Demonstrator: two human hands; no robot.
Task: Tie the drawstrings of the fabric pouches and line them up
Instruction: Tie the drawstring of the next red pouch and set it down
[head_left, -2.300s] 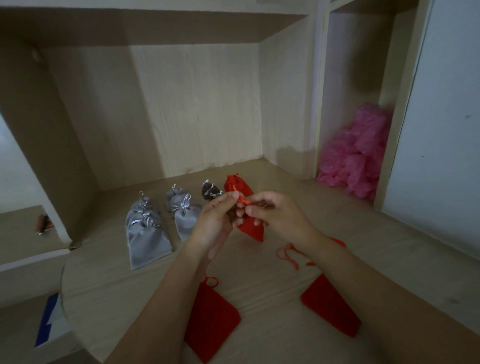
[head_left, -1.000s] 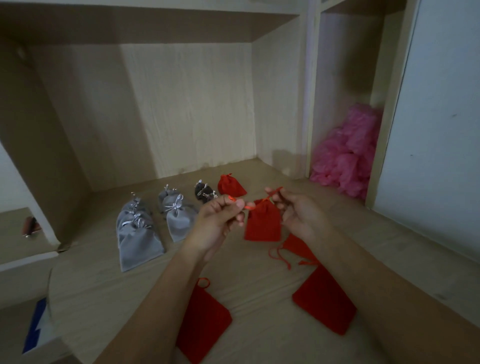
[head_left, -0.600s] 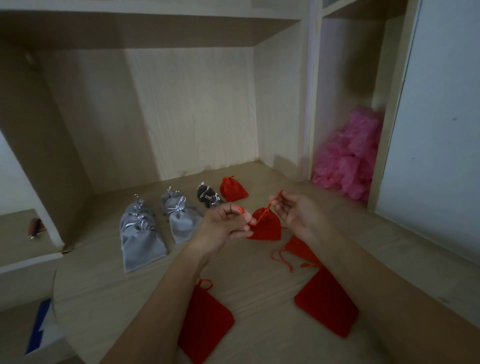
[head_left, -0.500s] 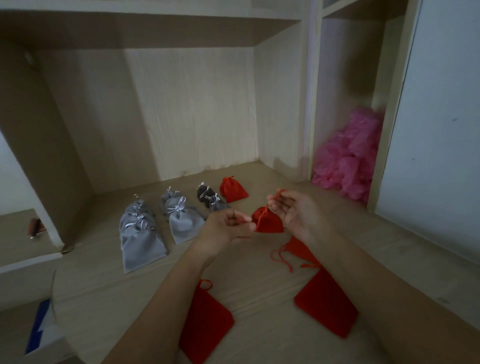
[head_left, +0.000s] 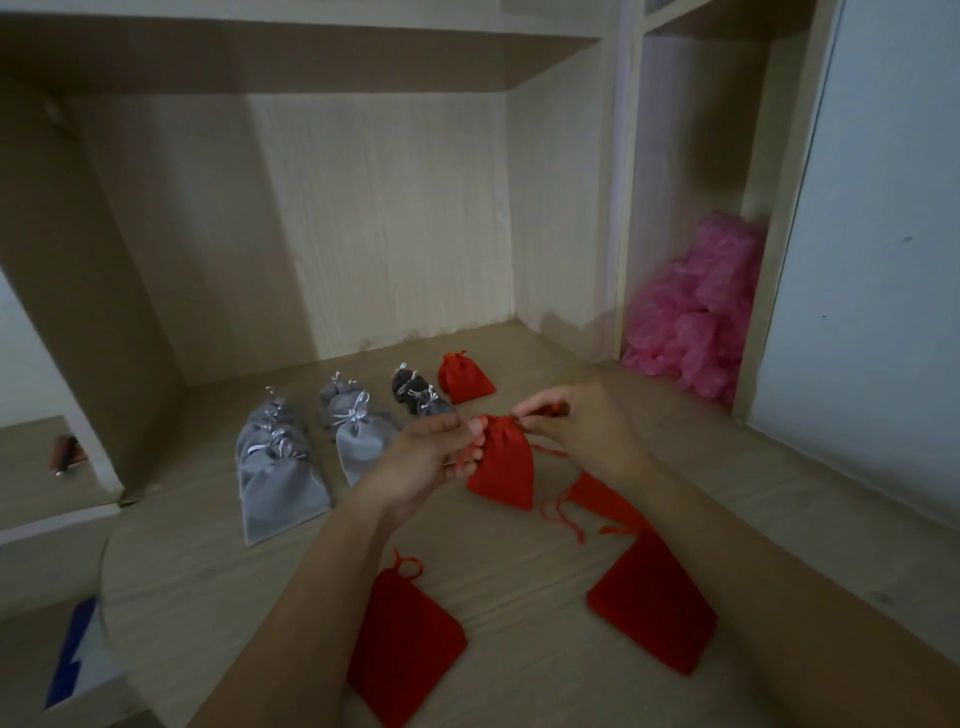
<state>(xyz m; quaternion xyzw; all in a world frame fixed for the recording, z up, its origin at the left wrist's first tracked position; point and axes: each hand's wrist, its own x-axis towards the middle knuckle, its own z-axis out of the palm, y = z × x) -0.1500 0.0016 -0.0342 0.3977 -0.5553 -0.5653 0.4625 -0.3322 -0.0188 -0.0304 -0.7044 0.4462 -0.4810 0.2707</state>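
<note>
Loosely bunched red fabric pouch (head_left: 502, 464); left hand (head_left: 427, 460), right hand (head_left: 584, 422) pinch its neck.

The held pouch (head_left: 501, 462) is plain red, and its string (head_left: 551, 451) is the same red. The loose pouches (head_left: 405, 639) on the table (head_left: 208, 571) and the tied pouch (head_left: 465, 378) are red too. The grey pouches (head_left: 280, 478) have silver-white strings (so does the dark pouch (head_left: 405, 387), which is nearly black). The table is pale wood with a fine grain. The plastic (head_left: 696, 312) is bright pink, and the wall (head_left: 883, 260) is pale blue-grey.
</note>
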